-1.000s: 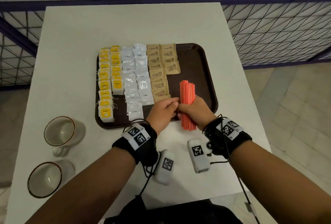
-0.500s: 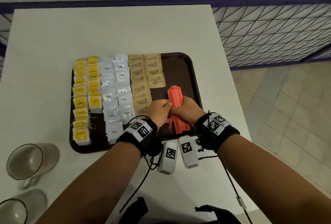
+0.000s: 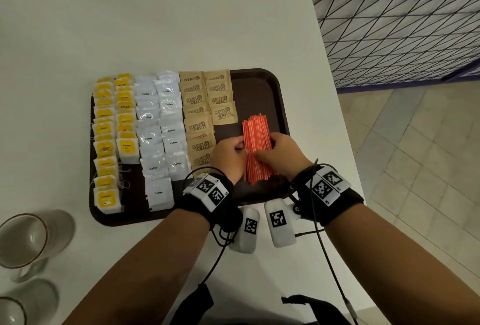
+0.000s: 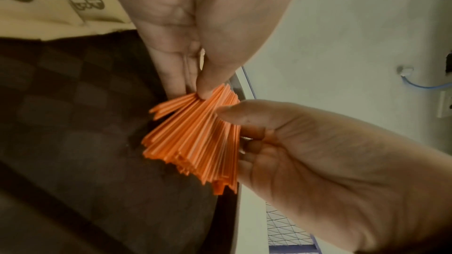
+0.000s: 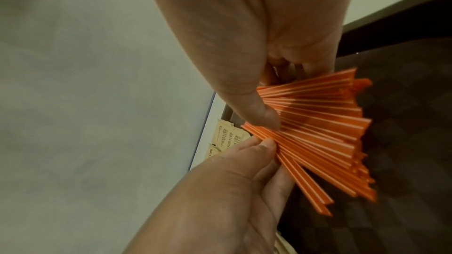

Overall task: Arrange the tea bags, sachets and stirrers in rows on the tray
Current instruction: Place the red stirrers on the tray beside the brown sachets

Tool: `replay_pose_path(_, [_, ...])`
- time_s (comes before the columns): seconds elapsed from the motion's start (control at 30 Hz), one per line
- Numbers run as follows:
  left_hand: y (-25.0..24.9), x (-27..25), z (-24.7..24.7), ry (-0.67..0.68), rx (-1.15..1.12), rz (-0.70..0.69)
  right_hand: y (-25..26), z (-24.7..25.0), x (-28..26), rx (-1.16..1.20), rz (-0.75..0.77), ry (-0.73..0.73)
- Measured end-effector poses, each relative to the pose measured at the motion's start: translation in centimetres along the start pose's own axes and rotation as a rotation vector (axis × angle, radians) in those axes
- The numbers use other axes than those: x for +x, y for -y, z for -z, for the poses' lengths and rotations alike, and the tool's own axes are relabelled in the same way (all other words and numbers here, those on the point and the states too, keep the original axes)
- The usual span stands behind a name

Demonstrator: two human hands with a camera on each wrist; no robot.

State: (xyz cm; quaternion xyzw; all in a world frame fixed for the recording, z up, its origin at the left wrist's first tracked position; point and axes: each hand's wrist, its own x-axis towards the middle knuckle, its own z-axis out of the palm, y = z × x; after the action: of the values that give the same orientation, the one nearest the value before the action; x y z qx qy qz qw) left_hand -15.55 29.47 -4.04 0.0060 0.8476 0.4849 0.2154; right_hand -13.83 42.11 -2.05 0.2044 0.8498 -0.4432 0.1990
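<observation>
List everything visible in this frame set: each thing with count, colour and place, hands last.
tray: one, dark brown, on the table.
table: one, white.
tea bags: two rows, yellow, tray's left side.
coffee sachets: two rows, white, tray's middle.
sugar sachets: two rows, tan, right of the coffee.
stirrers: one bundle, orange, over tray's right side.
cups: two, clear, table's near left.
mesh fence: dark, far right.
left hand: pinches the bundle.
right hand: grips the bundle.
</observation>
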Motion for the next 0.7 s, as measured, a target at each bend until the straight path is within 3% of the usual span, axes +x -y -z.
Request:
replay_pose_path(0.2, [0.4, 0.1, -0.3, -0.025, 0.15, -0.002, -0.4, 0.6, -0.4, -0.092, 0.033, 0.011])
replay_pose_path(0.4, [1.0, 0.4, 0.0, 0.001, 0.126, -0.065, -0.8, 1.8, 0.3, -0.365, 0.035, 0.066])
replay_pose_path(0.5, [1.7, 0.8, -0.2, 0.004, 0.121, -0.089, -0.3, 2.4, 1.1, -0.463, 0.064, 0.01])
replay_pose_path(0.63, [2.2, 1.1, -0.5, -0.008, 0.14, -0.09, 0.7, 2.7, 2.8, -0.427, 0.233, -0.172])
replay_pose_path(0.7, [2.3, 1.2, -0.6, -0.001, 0.165, -0.073, 1.0, 2.4, 4.0, -0.407, 0.33, -0.132])
